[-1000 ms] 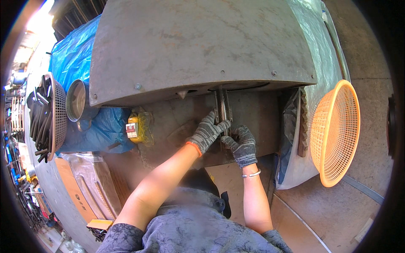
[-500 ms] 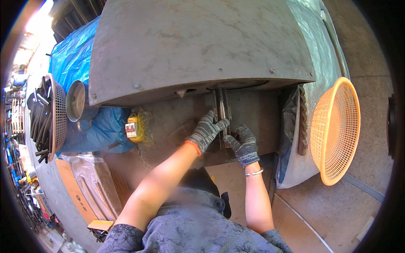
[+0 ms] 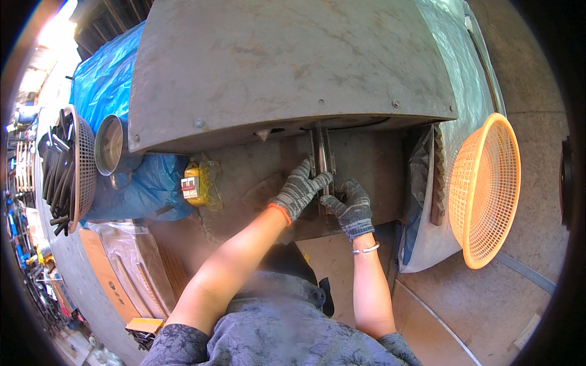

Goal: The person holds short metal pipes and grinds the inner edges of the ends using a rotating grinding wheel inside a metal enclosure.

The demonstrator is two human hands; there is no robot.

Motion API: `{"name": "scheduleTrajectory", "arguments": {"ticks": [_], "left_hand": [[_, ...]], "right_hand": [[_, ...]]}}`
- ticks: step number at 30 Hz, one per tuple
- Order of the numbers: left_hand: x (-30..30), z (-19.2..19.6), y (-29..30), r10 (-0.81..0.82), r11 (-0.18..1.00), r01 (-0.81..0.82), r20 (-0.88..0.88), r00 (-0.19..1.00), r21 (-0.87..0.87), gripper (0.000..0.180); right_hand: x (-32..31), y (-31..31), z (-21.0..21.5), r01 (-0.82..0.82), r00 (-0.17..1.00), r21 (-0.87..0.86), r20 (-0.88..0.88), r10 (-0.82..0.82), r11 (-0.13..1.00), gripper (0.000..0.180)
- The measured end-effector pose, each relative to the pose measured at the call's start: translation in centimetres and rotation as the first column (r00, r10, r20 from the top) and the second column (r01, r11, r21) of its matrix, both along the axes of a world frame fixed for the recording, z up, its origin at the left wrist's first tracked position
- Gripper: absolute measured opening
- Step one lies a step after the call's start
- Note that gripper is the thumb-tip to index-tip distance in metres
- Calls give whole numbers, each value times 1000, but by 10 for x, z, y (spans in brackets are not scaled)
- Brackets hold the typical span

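Both my hands wear grey knit gloves. My left hand (image 3: 300,189) rests with its fingers on a pair of narrow metal strips (image 3: 321,152) that run under the big grey metal hood of a machine (image 3: 287,61). Just to the right, my right hand (image 3: 350,206) is curled around the near end of the same strips. The strips lie on the machine's dark flat bed (image 3: 372,165). Whether the left hand grips them or only presses on them is unclear.
An orange mesh basket (image 3: 488,189) stands at the right on the concrete floor. At the left are a blue tarp (image 3: 116,91), a round metal pot (image 3: 113,146), a basket of dark metal pieces (image 3: 64,165) and a yellow box (image 3: 196,183). Cardboard lies at lower left.
Both hands stay on the metal strips with only slight shifts; the right hand has slid a little nearer to me.
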State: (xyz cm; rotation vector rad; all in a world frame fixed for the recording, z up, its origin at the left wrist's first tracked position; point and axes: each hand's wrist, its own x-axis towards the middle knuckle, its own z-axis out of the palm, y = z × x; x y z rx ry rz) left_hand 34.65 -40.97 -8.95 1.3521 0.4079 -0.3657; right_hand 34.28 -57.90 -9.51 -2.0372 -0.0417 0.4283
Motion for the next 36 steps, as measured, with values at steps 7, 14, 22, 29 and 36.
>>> {"name": "scheduleTrajectory", "arguments": {"ticks": [7, 14, 22, 29, 36], "left_hand": [[1, 1, -1, 8, 999, -8, -15, 1000, -37, 42], [-1, -3, 1, 19, 999, -19, 1, 1000, -37, 44], [0, -5, 1, -8, 999, 8, 2, 1000, -34, 48], [1, -5, 1, -7, 1000, 7, 13, 1000, -9, 46], [1, 1, -2, 20, 996, -24, -48, 999, -88, 45]], "right_hand": [[4, 5, 7, -40, 999, -63, 23, 41, 997, 31], [8, 0, 22, -104, 992, 9, 72, 103, 995, 31], [5, 3, 17, -50, 998, -58, -37, 48, 997, 32], [5, 1, 13, -31, 999, 140, -18, 34, 990, 29], [5, 0, 13, 3, 992, 31, -126, 1, 1000, 30]]}}
